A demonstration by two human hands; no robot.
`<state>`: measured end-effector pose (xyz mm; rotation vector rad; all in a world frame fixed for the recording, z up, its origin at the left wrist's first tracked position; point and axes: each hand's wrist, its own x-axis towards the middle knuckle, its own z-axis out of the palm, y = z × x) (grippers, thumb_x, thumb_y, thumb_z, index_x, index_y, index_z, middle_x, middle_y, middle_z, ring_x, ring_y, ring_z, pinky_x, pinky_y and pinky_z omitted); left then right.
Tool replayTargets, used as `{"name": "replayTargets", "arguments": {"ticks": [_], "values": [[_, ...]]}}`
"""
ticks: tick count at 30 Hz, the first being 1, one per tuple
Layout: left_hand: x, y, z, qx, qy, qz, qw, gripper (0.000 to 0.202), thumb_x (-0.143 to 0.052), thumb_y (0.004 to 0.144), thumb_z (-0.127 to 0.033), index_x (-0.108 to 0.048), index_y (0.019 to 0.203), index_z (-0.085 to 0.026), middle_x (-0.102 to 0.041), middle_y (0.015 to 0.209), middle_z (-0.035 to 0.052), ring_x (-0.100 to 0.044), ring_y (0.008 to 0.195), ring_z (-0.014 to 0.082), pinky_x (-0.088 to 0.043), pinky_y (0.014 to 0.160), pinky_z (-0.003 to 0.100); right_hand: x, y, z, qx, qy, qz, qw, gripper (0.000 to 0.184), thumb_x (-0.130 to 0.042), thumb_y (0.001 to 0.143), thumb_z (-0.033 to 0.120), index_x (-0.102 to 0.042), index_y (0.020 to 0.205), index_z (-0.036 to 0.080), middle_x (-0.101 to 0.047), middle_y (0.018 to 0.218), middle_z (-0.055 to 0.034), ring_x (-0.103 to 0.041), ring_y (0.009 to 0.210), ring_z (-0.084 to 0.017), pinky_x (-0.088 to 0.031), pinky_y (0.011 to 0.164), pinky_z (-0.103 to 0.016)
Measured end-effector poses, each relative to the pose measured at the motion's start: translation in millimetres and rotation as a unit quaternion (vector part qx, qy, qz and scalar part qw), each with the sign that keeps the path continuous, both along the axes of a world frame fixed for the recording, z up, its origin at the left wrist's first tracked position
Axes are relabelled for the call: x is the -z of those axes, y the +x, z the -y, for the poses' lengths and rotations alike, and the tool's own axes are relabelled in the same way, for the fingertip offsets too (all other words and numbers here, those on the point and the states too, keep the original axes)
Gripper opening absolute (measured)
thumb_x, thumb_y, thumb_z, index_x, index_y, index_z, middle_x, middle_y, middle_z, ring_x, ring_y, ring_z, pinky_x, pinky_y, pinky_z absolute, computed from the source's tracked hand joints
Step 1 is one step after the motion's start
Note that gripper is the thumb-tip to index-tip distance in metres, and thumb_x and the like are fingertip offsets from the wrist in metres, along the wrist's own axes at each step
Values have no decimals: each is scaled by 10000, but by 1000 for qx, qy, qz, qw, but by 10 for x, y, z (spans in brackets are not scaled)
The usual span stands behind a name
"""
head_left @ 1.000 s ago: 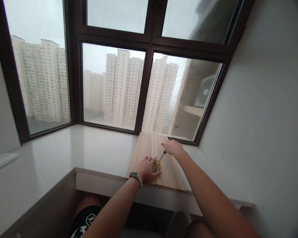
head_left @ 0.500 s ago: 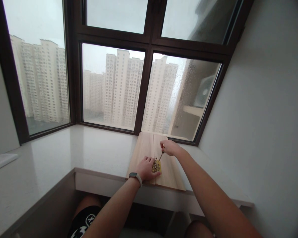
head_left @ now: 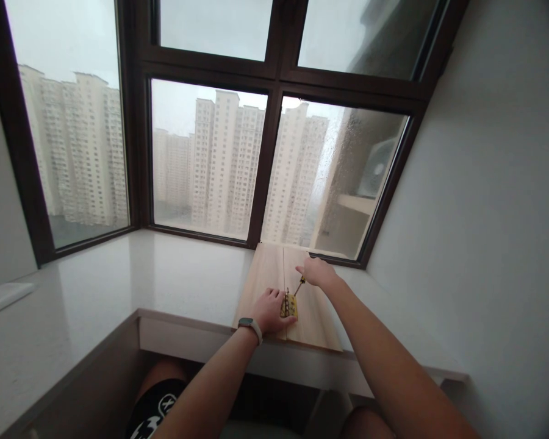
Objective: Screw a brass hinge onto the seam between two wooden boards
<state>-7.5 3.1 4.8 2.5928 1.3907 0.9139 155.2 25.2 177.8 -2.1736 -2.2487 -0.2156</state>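
Observation:
A brass-coloured hinge (head_left: 291,306) lies across the seam between two light wooden boards (head_left: 261,275). My left hand (head_left: 271,311) rests over its left side and pins it there, thumb along the near edge and fingers beyond. In my right hand (head_left: 317,271) is a screwdriver (head_left: 300,285) with a dark and yellow handle. Its shaft slants down and left, with the tip at the hinge's right leaf near the far edge. Most of the handle is hidden by my fingers. Any screw under the tip is too small to make out.
The boards lie on a white windowsill counter (head_left: 187,274), reaching from its front edge to the window frame (head_left: 256,225). A white wall (head_left: 476,201) rises on the right. At far left lies a white flat object (head_left: 7,299). My legs are under the counter.
My right hand has shifted slightly right and its fingers have turned on the screwdriver, showing more of the handle. My left hand and the hinge have stayed put.

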Motion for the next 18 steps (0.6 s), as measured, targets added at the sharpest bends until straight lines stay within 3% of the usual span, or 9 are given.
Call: {"name": "replayTargets", "arguments": {"ticks": [10,12,18], "values": [[9,-15,-3,2,2,4,1000,738,-628,767,-714,-526,1313,-228,-595,1265,121,-486,1216,344,-382,1044,462,29,42,-74,-128,-35,-17,991,137,-679,882,304,-676,998,231,-739,1045,-51,-668,967,-191,-443,763,-246],[19,-16,-10,2,7,9,1000,745,-632,763,-715,-525,1314,-224,-600,1253,122,-492,1206,343,-387,1041,458,26,44,-62,-118,-37,-16,992,176,-667,894,319,-670,1042,223,-736,1072,-67,-671,987,-199,-448,777,-252],[29,-10,-18,5,9,10,1000,736,-635,764,-709,-526,1310,-227,-599,1261,123,-488,1213,343,-380,1047,463,9,37,3,-22,-10,-5,1000,554,-534,941,591,-626,1238,133,-665,1237,-238,-655,1126,-298,-472,890,-347]]}}
